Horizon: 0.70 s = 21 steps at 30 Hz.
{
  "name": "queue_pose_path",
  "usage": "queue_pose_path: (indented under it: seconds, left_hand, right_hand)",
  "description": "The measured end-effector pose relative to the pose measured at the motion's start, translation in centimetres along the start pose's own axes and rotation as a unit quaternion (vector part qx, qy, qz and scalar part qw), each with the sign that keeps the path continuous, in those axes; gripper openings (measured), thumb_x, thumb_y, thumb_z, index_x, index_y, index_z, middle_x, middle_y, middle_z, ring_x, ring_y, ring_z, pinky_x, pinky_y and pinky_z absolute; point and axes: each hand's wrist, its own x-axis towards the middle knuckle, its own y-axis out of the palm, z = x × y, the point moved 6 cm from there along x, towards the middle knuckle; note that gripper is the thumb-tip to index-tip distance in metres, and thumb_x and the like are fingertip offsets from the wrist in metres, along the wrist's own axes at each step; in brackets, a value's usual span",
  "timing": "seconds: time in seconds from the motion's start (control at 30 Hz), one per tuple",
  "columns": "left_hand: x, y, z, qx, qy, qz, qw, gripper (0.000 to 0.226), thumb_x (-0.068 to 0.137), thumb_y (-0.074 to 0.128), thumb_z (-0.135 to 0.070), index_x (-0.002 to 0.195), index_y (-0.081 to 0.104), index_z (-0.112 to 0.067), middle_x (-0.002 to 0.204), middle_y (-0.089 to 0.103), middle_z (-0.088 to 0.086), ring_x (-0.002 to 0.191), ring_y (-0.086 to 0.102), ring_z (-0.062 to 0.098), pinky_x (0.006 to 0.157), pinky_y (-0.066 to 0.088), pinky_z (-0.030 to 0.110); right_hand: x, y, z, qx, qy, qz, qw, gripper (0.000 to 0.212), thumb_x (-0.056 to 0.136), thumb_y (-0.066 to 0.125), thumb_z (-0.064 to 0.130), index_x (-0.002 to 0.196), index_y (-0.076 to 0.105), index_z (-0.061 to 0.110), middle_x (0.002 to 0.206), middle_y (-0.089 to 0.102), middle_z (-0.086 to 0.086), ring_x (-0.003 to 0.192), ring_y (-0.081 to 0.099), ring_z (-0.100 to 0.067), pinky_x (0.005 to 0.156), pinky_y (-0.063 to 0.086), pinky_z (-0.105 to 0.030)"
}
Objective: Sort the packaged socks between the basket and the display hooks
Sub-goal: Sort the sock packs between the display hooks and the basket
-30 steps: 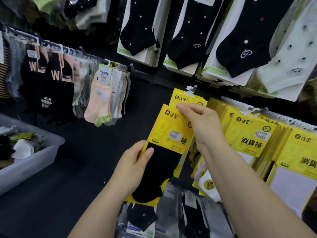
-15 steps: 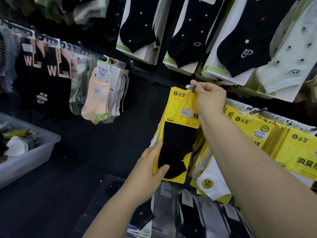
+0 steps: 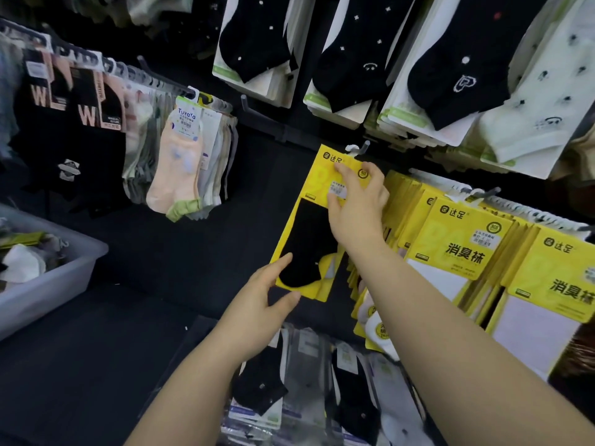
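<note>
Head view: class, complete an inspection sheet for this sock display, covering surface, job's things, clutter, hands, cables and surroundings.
Surface: dark display wall carrying rows of pegs.
Job's things: yellow sock pack with a black sock, its white tab at the peg; whether it is threaded cannot be told. At left, the grey basket holds loose socks.
Clutter: nothing seen beyond the stock.
Hands: left hand grips the pack's lower corner; right hand pinches its card top.
Cables: nothing seen.
Surroundings: black dotted socks above, yellow packs at right, peach sock at left.
</note>
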Motion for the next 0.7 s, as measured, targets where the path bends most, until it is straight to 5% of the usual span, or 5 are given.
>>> queue_pose_path:
  seconds: [0.17, 0.3, 0.4, 0.53, 0.7]
  left_hand:
    - [-0.1, -0.1, 0.1, -0.023, -0.013, 0.007, 1.0, 0.055, 0.095, 0.057, -0.022, 0.141, 0.035, -0.043, 0.144, 0.04, -0.016, 0.133, 0.039, 0.004, 0.104, 0.034, 0.023]
    - [-0.1, -0.2, 0.3, -0.027, -0.022, 0.012, 0.999, 0.051, 0.095, 0.058, -0.02, 0.139, 0.042, -0.039, 0.137, 0.047, -0.018, 0.126, 0.046, 0.003, 0.107, 0.04, 0.031]
    - [-0.3, -0.3, 0.5, -0.019, -0.027, 0.022, 0.999, 0.045, 0.095, 0.057, -0.018, 0.135, 0.048, -0.037, 0.128, 0.054, -0.019, 0.12, 0.052, 0.002, 0.1, 0.044, 0.026]
    - [-1.3, -0.1, 1.0, -0.004, -0.042, 0.034, 0.999, 0.034, 0.095, 0.056, -0.015, 0.127, 0.057, -0.029, 0.118, 0.061, -0.013, 0.109, 0.057, -0.001, 0.091, 0.045, 0.017]
    - [-4.2, 2.2, 4.5, 0.033, -0.11, 0.091, 0.989, 0.02, 0.094, 0.058, -0.008, 0.111, 0.065, -0.014, 0.11, 0.068, 0.003, 0.101, 0.064, 0.013, 0.077, 0.046, 0.008]
  right_hand:
    - [3.2, 1.5, -1.4, -0.055, 0.054, 0.108, 0.991, 0.052, 0.096, 0.05, 0.025, 0.145, 0.033, 0.03, 0.154, 0.009, -0.006, 0.136, 0.02, -0.037, 0.109, 0.026, -0.037]
    - [2.3, 1.4, -1.7, 0.012, 0.069, 0.114, 0.991, 0.051, 0.094, 0.053, 0.022, 0.142, 0.037, 0.026, 0.154, 0.014, -0.006, 0.138, 0.021, -0.035, 0.111, 0.023, -0.036]
    - [-0.7, 1.3, -1.7, 0.114, 0.081, 0.118, 0.983, 0.045, 0.092, 0.058, 0.021, 0.135, 0.045, 0.023, 0.149, 0.025, -0.005, 0.135, 0.03, -0.026, 0.111, 0.03, -0.036]
    - [-6.5, 2.2, -2.3, 0.223, 0.126, 0.186, 0.949, 0.036, 0.091, 0.06, 0.023, 0.126, 0.051, 0.025, 0.135, 0.042, 0.0, 0.114, 0.046, -0.014, 0.088, 0.039, -0.026]
    - [-16.5, 5.0, -4.4, 0.269, 0.199, 0.311, 0.889, 0.028, 0.088, 0.063, 0.016, 0.115, 0.056, 0.019, 0.12, 0.051, 0.0, 0.112, 0.054, -0.019, 0.09, 0.045, -0.03]
